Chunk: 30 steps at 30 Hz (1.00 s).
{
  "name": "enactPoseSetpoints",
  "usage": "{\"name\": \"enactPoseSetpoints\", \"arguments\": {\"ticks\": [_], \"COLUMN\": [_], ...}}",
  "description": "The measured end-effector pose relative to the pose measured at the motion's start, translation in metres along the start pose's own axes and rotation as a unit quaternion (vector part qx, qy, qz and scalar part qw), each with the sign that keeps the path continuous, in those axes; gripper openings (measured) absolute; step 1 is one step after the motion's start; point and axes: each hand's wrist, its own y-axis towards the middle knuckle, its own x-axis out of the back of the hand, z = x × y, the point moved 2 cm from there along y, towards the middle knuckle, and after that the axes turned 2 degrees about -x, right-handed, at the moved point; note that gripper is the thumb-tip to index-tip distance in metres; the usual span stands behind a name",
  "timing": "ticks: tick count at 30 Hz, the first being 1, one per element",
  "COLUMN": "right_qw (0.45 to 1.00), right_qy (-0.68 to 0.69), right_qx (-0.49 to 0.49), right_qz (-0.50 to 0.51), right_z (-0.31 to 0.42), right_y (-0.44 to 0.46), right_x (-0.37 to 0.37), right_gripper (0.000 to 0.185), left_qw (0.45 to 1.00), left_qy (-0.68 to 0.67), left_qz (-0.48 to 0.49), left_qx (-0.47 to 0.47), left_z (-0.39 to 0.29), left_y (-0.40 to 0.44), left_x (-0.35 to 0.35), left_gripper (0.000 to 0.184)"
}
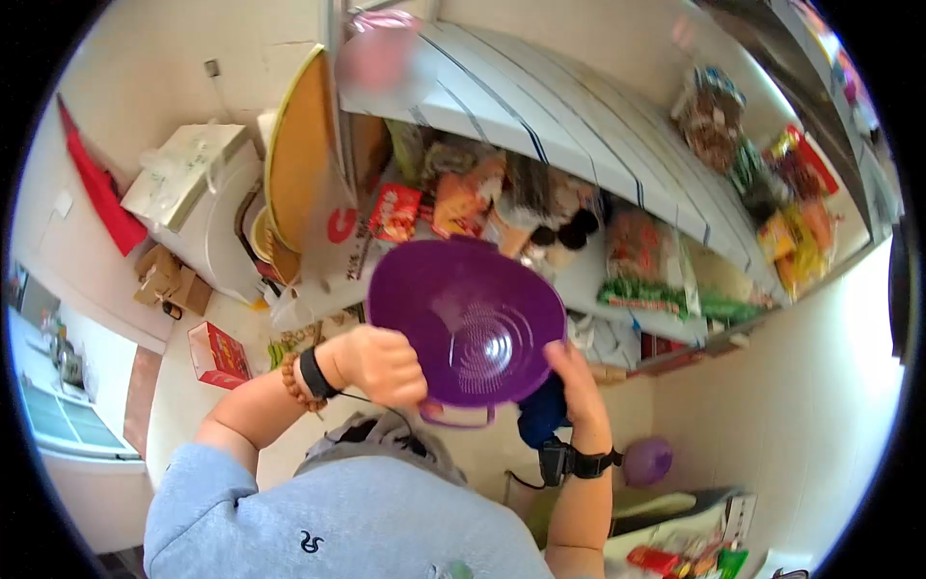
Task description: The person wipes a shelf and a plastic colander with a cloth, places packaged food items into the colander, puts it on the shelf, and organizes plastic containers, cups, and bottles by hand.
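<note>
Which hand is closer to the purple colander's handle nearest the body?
Left. The left hand is at the rim beside that handle; the right hand is farther off, at the colander's right side.

The colander (pixel 415 299) is deep purple, its bottom patterned with rings of small holes. Above it, the pale grey shelf cover (pixel 579 125) bears long dark stripes. Left of the colander, the round board (pixel 292 154) is mustard yellow, the hanging cloth (pixel 95 183) bright red, and the box (pixel 222 355) red with paler markings. Below the colander, the person's shirt (pixel 405 526) is light blue-grey with a small black squiggle; the beaded bracelet (pixel 301 384) is brown.
</note>
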Motion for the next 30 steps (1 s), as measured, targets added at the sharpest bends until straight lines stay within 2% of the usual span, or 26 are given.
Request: {"name": "enactPoseSetpoints", "arguments": {"ticks": [2, 3, 4, 6, 7, 8, 9, 10, 11, 13, 16, 18, 19, 22, 24, 25, 26, 27, 29, 30], "right_qw": [0.987, 0.981, 0.98, 0.975, 0.975, 0.97, 0.966, 0.961, 0.962, 0.958, 0.941, 0.936, 0.938, 0.877, 0.911, 0.882, 0.895, 0.846, 0.74, 0.719], "right_qy": [-0.153, -0.178, -0.184, -0.198, -0.205, -0.222, -0.237, -0.249, -0.24, -0.234, -0.274, -0.288, -0.288, -0.449, -0.37, -0.423, -0.396, -0.446, -0.543, -0.568], "right_qx": [-0.031, -0.054, -0.055, -0.056, -0.041, -0.035, -0.031, -0.028, -0.027, -0.031, -0.053, -0.043, -0.067, -0.013, 0.084, 0.155, 0.185, 0.289, 0.398, 0.401], "right_qz": [0.047, 0.047, 0.06, 0.079, 0.077, 0.091, 0.104, 0.116, 0.124, 0.162, 0.19, 0.198, 0.179, 0.173, 0.161, 0.135, 0.084, 0.043, 0.012, 0.016], "right_z": [0.009, 0.009, 0.005, 0.002, 0.009, 0.013, 0.015, 0.016, 0.011, 0.004, -0.007, -0.01, 0.003, 0.055, 0.135, 0.179, 0.216, 0.251, 0.318, 0.345], "right_y": [0.018, 0.028, 0.037, 0.056, 0.059, 0.064, 0.069, 0.074, 0.082, 0.093, 0.106, 0.112, 0.107, 0.101, 0.082, 0.075, 0.061, 0.058, 0.067, 0.081], "right_x": [-0.009, -0.016, -0.021, -0.029, -0.039, -0.045, -0.052, -0.058, -0.063, -0.081, -0.105, -0.118, -0.128, -0.118, -0.128, -0.126, -0.138, -0.138, -0.124, -0.117], "right_gripper": [0.05, 0.045, 0.044, 0.042, 0.04, 0.04, 0.04, 0.04, 0.041, 0.041, 0.047, 0.054, 0.066, 0.065, 0.066, 0.067, 0.065, 0.063, 0.064, 0.066], "left_qw": [0.999, 0.996, 0.995, 0.968, 0.943, 0.921, 0.833, 0.716, 0.637, 0.429, 0.28, 0.268, 0.253, 0.22, 0.214, 0.213, 0.212, 0.214, 0.218, 0.217], "left_qy": [0.03, 0.007, -0.038, -0.13, -0.164, -0.138, -0.19, -0.236, -0.349, -0.555, -0.647, -0.642, -0.654, -0.666, -0.677, -0.674, -0.67, -0.666, -0.665, -0.663], "left_qz": [-0.019, 0.087, 0.046, -0.045, -0.084, -0.114, -0.18, -0.238, -0.235, -0.215, -0.236, -0.244, -0.246, -0.245, -0.229, -0.224, -0.221, -0.221, -0.233, -0.238], "left_qx": [-0.016, 0.007, 0.078, 0.21, 0.277, 0.346, 0.488, 0.613, 0.646, 0.68, 0.668, 0.676, 0.67, 0.67, 0.665, 0.671, 0.676, 0.679, 0.675, 0.676], "left_z": [-0.003, -0.006, -0.001, 0.012, 0.016, 0.021, 0.018, 0.014, 0.017, 0.006, 0.0, 0.003, 0.002, 0.006, 0.012, 0.015, 0.017, 0.02, 0.024, 0.022], "left_y": [0.0, -0.01, -0.013, -0.019, -0.044, -0.062, -0.081, -0.104, -0.124, -0.157, -0.177, -0.196, -0.209, -0.217, -0.215, -0.213, -0.209, -0.206, -0.203, -0.2], "left_x": [0.006, 0.014, 0.024, 0.041, 0.05, 0.062, 0.058, 0.049, 0.043, 0.032, 0.025, 0.018, 0.015, 0.012, 0.015, 0.015, 0.014, 0.01, 0.0, -0.002], "left_gripper": [0.037, 0.032, 0.035, 0.052, 0.083, 0.085, 0.088, 0.092, 0.092, 0.092, 0.081, 0.077, 0.077, 0.081, 0.081, 0.079, 0.078, 0.077, 0.079, 0.08]}}
